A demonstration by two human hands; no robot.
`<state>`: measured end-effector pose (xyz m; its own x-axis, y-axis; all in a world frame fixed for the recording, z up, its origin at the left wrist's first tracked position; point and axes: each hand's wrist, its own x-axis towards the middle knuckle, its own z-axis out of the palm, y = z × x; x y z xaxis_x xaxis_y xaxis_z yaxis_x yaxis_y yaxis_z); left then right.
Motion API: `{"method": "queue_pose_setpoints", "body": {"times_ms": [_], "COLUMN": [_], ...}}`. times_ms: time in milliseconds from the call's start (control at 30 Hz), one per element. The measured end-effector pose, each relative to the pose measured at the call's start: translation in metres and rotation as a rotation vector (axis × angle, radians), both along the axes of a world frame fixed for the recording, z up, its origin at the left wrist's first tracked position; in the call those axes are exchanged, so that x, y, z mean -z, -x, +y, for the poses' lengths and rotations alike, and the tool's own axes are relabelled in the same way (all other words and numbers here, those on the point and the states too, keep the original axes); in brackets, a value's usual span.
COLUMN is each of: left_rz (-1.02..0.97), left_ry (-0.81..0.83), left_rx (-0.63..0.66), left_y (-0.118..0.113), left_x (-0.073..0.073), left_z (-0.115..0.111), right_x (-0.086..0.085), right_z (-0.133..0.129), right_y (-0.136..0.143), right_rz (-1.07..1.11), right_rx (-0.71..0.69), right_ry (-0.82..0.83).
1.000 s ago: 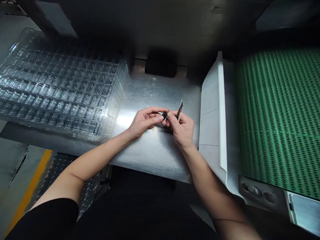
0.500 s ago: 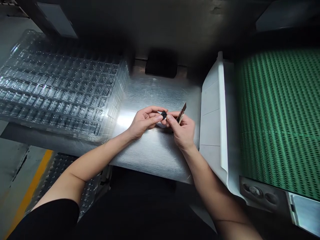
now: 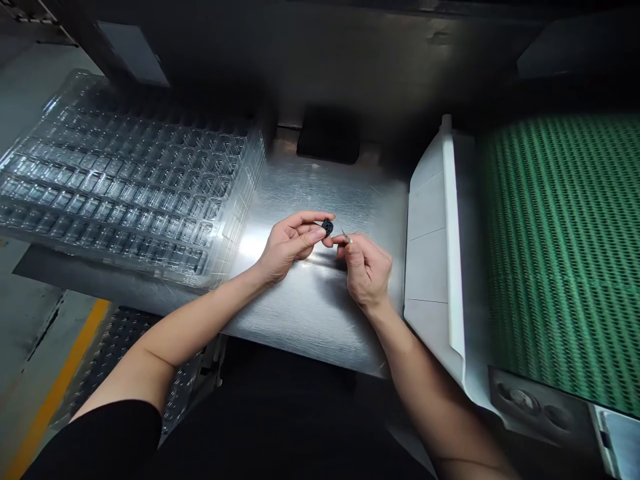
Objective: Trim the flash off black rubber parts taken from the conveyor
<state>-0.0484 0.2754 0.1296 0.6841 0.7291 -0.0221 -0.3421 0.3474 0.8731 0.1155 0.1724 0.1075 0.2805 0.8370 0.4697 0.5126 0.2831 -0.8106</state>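
Pinched between the thumb and fingertips of my left hand (image 3: 287, 245) is a small round black plastic part (image 3: 327, 227), its face with several openings turned toward me. My right hand (image 3: 369, 270) is closed just to the right of it, thumb pressed on the fingers, around a slim metal blade (image 3: 347, 237). Its pointed tip sticks out up and to the left, a short gap from the black part. The rest of the blade is hidden in the fist. Both hands are above the brushed metal table (image 3: 305, 313).
On the left, clear plastic trays (image 3: 125, 180) with rows of pockets are stacked. A white guard panel (image 3: 453, 247) stands at the right, beside a green textured conveyor belt (image 3: 565, 260). A flat black object (image 3: 329, 137) lies at the back of the table.
My right hand has drawn slightly away from the black part and turned the blade, so its tip now points toward that part. The left hand keeps its pinch. The view has shifted slightly.
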Motion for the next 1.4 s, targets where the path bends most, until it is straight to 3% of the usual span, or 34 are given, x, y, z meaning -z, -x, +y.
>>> {"method": "queue_pose_setpoints", "body": {"times_ms": [300, 533, 667, 800, 1000, 1200, 1400], "left_rz": [-0.008, -0.118, -0.131, -0.138, -0.188, -0.167, -0.187], "left_ry": [0.028, 0.364, 0.445, 0.455, 0.456, 0.489, 0.494], "left_rx": [-0.005, -0.060, -0.115, -0.150, -0.195, -0.168, -0.150], "left_y": [-0.001, -0.004, -0.004, -0.002, -0.006, -0.010, -0.010], "left_x": [-0.002, 0.001, 0.002, 0.000, -0.003, -0.003, 0.003], "left_z": [-0.004, 0.004, 0.004, 0.002, -0.005, -0.010, -0.006], "right_x": [-0.001, 0.001, 0.004, 0.006, 0.007, 0.013, 0.016], "right_z": [0.001, -0.001, -0.003, -0.004, -0.001, 0.009, 0.012], "right_y": [0.002, 0.001, 0.006, 0.010, 0.019, 0.038, 0.035], "right_rz": [-0.117, -0.028, -0.019, -0.034, -0.100, -0.156, -0.191], "right_rx": [0.038, 0.072, 0.014, -0.052, -0.037, -0.140, -0.146], "right_ry": [-0.004, -0.044, -0.045, -0.057, -0.129, -0.127, -0.091]}}
